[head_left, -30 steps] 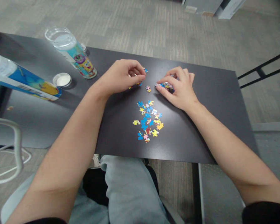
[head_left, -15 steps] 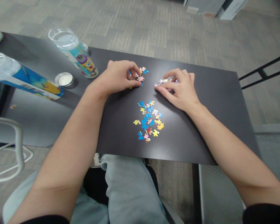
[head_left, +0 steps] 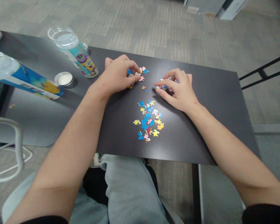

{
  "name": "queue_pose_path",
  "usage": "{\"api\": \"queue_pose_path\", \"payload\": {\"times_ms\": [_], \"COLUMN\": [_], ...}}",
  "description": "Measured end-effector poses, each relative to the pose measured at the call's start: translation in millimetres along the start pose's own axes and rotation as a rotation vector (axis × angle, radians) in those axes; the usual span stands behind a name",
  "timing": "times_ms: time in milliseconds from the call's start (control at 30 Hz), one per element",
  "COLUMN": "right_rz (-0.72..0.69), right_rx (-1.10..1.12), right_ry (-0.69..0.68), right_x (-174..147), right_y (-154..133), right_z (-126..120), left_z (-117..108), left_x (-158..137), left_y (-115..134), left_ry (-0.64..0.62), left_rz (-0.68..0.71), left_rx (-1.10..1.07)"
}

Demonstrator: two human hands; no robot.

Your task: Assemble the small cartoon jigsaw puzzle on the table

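My left hand (head_left: 122,73) arches over a pile of small jigsaw puzzle pieces (head_left: 143,70) towards the far side of the dark table. Its thumb and fingers are apart at the pile, which it partly hides. Opposite it, my right hand (head_left: 177,88) covers most of a second pile of pieces (head_left: 164,81). A puzzle piece (head_left: 158,87) shows between its thumb and index fingertip. One single piece (head_left: 144,89) lies between the hands. Nearer my body is a third, looser group of blue, yellow, pink and red pieces (head_left: 145,121).
To the left stand two clear-topped tubes with cartoon prints, one light blue (head_left: 78,56) and one darker blue (head_left: 29,79). A round metal lid (head_left: 64,80) lies between them. The table (head_left: 189,137) ends just before my legs. A white curved frame (head_left: 20,146) is at far left.
A single piece now lies apart below the left-hand pile. My left hand has drawn back slightly to the left, and my right index finger has stretched out above the thumb.
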State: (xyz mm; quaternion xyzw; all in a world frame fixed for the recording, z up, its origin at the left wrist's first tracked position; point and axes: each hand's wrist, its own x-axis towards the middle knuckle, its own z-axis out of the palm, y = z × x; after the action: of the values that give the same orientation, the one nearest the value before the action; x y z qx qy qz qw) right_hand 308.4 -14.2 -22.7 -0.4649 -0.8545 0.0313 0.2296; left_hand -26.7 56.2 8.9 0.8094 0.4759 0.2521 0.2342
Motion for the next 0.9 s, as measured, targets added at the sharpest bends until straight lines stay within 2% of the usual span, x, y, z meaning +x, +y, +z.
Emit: {"api": "queue_pose_path", "payload": {"times_ms": [200,333,533,767,900], "right_rz": [0.004,-0.004,-0.080,0.001,-0.003], "right_rx": [0.030,0.070,0.057,-0.006,-0.039], "right_ry": [-0.012,-0.057,-0.139,0.012,0.015], "right_x": [-0.4,-0.1,-0.5,-0.1,-0.6], "right_y": [-0.6,-4.5,-10.0,0.5,-1.6], "right_z": [0.2,-2.6,-6.3,-0.3,-0.9], "left_z": [14.1,26.6,15.7,13.1,15.7], "left_x": [-2.7,-3.2,-0.6,-0.6,-2.5], "left_y": [10.8,18.8,14.4,6.3,12.3], "left_ry": [-0.018,0.029,0.058,0.028,-0.026], "left_rz": [-0.024,0.006,-0.056,-0.054,0.015], "left_rx": [0.090,0.092,0.046,0.038,0.047]}}
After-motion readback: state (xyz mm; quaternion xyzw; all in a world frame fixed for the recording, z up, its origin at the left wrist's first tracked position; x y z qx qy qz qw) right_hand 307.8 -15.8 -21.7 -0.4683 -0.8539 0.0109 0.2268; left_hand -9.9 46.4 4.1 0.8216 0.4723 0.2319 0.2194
